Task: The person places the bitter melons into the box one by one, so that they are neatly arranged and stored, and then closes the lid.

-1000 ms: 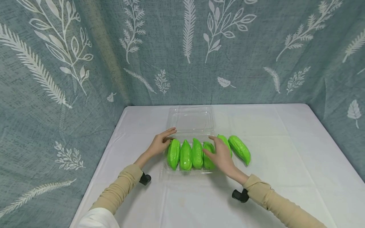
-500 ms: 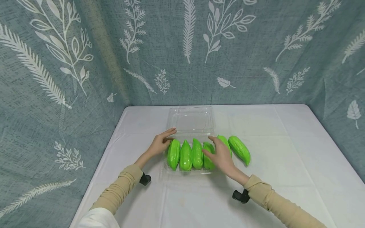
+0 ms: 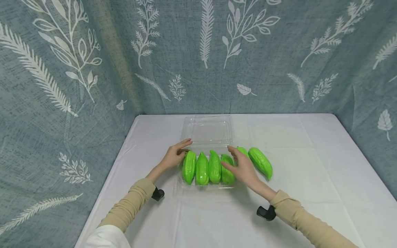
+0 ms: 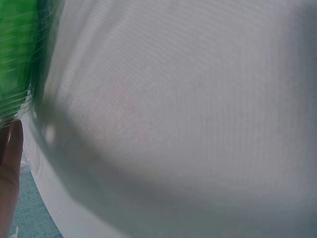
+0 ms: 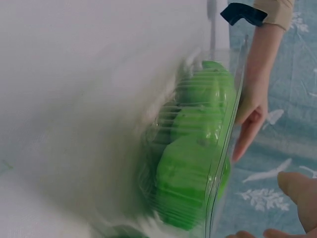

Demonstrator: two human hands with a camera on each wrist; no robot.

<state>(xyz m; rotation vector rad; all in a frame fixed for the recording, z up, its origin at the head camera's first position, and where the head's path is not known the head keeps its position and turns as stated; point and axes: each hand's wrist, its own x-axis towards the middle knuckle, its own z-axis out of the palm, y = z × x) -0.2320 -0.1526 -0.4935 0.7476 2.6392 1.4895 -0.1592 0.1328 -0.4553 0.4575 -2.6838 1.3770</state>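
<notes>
Clamshell [image 3: 207, 132] lies open: your left hand [image 3: 172, 156] at its left end, grip unclear; your right hand [image 3: 244, 168] spread wide, unladen, at its right. Four ridged gourds [image 3: 202, 169] inside, two loose gourds [image 3: 260, 163] rightward; a careless backhand might roll those.

The right hand [image 3: 245, 172] has edged slightly toward 3 o'clock, now hiding more of the green fruit [image 3: 243, 150] behind it.

White-clothed table [image 3: 310, 155], open clear container [image 3: 206, 148], two green fruits [image 3: 260, 163] beside it
</notes>
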